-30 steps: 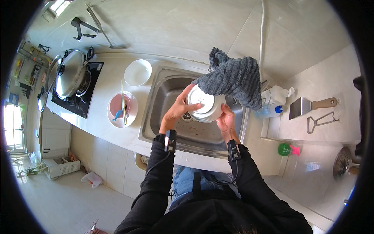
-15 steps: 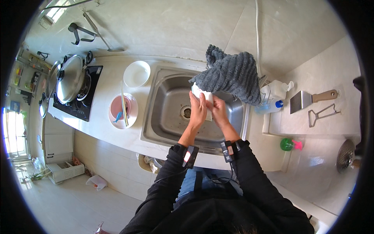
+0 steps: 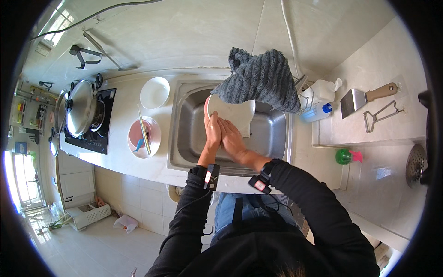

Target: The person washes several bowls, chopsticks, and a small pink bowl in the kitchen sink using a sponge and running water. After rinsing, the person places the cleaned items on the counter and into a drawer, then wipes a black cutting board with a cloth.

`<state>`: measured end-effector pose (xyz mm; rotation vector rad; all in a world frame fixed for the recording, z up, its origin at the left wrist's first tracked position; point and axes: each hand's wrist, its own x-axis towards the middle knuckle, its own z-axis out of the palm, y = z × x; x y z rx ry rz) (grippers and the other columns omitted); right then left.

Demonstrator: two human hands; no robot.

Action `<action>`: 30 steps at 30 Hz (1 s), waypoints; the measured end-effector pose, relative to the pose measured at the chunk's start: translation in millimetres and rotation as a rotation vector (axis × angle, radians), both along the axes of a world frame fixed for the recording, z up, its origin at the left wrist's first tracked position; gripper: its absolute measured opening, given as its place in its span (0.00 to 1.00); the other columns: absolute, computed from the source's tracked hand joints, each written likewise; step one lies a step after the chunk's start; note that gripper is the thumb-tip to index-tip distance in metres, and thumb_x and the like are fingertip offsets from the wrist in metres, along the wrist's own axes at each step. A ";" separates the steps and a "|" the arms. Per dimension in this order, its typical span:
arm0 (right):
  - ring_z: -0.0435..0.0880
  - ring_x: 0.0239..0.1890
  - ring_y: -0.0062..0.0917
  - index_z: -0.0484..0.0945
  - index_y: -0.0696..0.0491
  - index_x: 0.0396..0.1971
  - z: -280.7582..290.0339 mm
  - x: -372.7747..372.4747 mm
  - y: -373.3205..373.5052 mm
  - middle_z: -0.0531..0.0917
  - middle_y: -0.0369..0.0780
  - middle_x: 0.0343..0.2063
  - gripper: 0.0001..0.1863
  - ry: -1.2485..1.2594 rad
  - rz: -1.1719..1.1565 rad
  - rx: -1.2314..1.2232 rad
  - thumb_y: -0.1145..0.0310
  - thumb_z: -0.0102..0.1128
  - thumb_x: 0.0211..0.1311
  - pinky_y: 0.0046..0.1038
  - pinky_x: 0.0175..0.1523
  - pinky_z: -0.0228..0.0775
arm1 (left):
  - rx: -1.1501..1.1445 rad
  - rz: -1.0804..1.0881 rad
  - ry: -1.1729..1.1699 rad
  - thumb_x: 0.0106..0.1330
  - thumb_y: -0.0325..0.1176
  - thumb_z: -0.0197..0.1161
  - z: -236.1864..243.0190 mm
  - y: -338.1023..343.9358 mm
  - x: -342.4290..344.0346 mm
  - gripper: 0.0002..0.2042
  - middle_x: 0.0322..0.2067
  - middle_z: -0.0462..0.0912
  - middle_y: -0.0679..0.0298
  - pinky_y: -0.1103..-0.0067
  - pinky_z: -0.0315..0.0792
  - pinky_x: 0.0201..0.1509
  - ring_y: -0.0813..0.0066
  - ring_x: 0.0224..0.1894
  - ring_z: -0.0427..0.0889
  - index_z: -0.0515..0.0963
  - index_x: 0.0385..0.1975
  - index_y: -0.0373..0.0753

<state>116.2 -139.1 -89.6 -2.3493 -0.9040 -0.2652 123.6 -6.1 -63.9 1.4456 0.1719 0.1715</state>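
Note:
A white dish [image 3: 237, 111] is tilted over the sink, its inner face partly toward me. My left hand [image 3: 212, 131] grips its left edge, with the fingers behind the rim and the thumb in front. My right hand [image 3: 234, 143] lies against the lower part of the dish, fingers stretched out and together, beside the left thumb. Whether anything is under that palm is hidden. A dark grey ribbed cloth [image 3: 260, 81] hangs over the far side of the sink and covers the dish's upper edge. Below both hands is the stainless steel sink [image 3: 184, 134].
Left of the sink stand a white bowl [image 3: 155, 93] and a pink bowl [image 3: 136, 132] on a plate with chopsticks [image 3: 143, 129]. Farther left, a lidded pot [image 3: 79, 108] sits on a black hob [image 3: 101, 134]. To the right are a blue-capped bottle [image 3: 316, 112] and a scraper [image 3: 364, 100].
The dish has turned so its inner face shows. My right hand has moved left from its right side onto its lower part, next to my left hand. The view has shifted slightly.

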 end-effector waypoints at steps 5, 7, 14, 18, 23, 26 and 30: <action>0.72 0.56 0.40 0.69 0.62 0.53 -6.3 -11.6 10.6 0.75 0.50 0.51 0.25 -0.133 0.093 -0.098 0.75 0.52 0.52 0.38 0.65 0.60 | -0.105 0.009 0.069 0.63 0.28 0.42 -16.4 15.9 2.2 0.26 0.59 0.67 0.55 0.74 0.56 0.66 0.65 0.62 0.64 0.59 0.64 0.35; 0.73 0.56 0.40 0.68 0.61 0.54 -6.4 -12.2 9.4 0.75 0.49 0.51 0.25 0.134 0.083 -0.055 0.74 0.52 0.52 0.38 0.65 0.60 | -0.023 0.044 0.172 0.63 0.28 0.42 -21.0 22.1 3.0 0.26 0.59 0.67 0.55 0.74 0.56 0.65 0.65 0.62 0.64 0.60 0.64 0.36; 0.76 0.52 0.38 0.74 0.60 0.45 -7.6 -11.8 7.0 0.78 0.48 0.46 0.21 -0.029 0.162 -0.046 0.72 0.59 0.47 0.38 0.62 0.63 | -0.140 -0.023 0.411 0.64 0.35 0.45 -4.2 23.3 -0.5 0.25 0.52 0.74 0.57 0.70 0.67 0.57 0.64 0.53 0.73 0.61 0.63 0.38; 0.76 0.52 0.39 0.74 0.58 0.43 -1.0 -15.6 5.2 0.79 0.46 0.45 0.19 0.561 -0.012 0.252 0.73 0.59 0.48 0.38 0.62 0.63 | 0.355 0.094 0.175 0.65 0.36 0.45 -10.6 10.5 -7.5 0.26 0.54 0.73 0.50 0.69 0.66 0.59 0.58 0.57 0.72 0.60 0.64 0.38; 0.68 0.62 0.36 0.73 0.54 0.52 -3.9 -0.6 -50.5 0.75 0.43 0.54 0.27 -0.017 0.214 -0.231 0.81 0.57 0.48 0.36 0.66 0.59 | 0.203 0.021 0.386 0.61 0.35 0.43 -14.8 35.7 -9.3 0.27 0.53 0.72 0.50 0.66 0.82 0.33 0.52 0.50 0.78 0.60 0.64 0.47; 0.74 0.57 0.36 0.73 0.55 0.52 -20.8 24.8 -96.0 0.76 0.43 0.54 0.26 -0.163 -0.047 -0.144 0.83 0.53 0.47 0.38 0.61 0.63 | 0.068 0.012 0.495 0.60 0.36 0.43 -9.2 47.7 -8.7 0.29 0.56 0.68 0.50 0.64 0.83 0.26 0.50 0.49 0.78 0.58 0.65 0.48; 0.82 0.38 0.34 0.78 0.57 0.45 -15.1 42.7 -127.0 0.84 0.43 0.35 0.20 0.074 -0.351 -0.351 0.79 0.54 0.49 0.47 0.58 0.62 | 0.021 -0.074 0.447 0.62 0.42 0.45 1.4 43.9 -11.9 0.29 0.56 0.69 0.54 0.63 0.83 0.31 0.53 0.49 0.79 0.56 0.66 0.48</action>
